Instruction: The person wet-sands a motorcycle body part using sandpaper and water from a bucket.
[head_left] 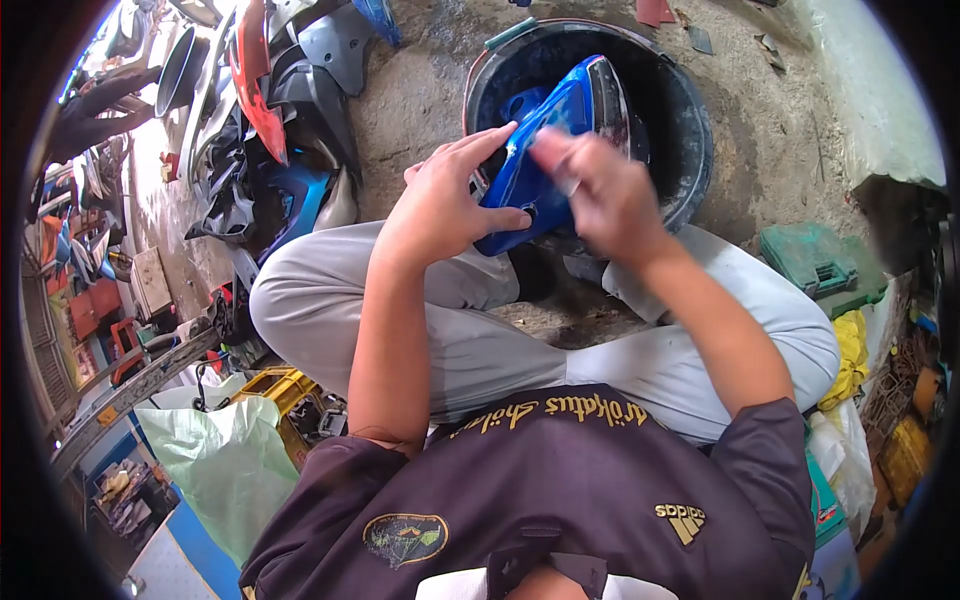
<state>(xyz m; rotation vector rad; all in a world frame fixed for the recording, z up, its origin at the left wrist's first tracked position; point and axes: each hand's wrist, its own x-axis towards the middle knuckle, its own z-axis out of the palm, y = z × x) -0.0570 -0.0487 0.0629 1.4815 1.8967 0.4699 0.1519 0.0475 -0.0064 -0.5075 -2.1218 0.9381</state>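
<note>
A glossy blue plastic panel point(570, 105) with a dark edge strip is tilted over a round black tub point(690, 150). My left hand point(440, 200) grips the panel's left edge, with the thumb on its lower face near a small dark hole and the fingers along the upper edge. My right hand point(605, 190) is blurred by motion over the panel's face, its fingers closed on something small and reddish that I cannot make out clearly. Inside the tub, behind the panel, another blue part point(522, 103) shows.
Coloured fairings, one of them red point(258, 90), are piled at the upper left. A green case point(808, 258) lies at the right beside a yellow bag point(848, 355). A yellow crate point(275, 388) and a pale green bag point(222, 465) stand at the lower left.
</note>
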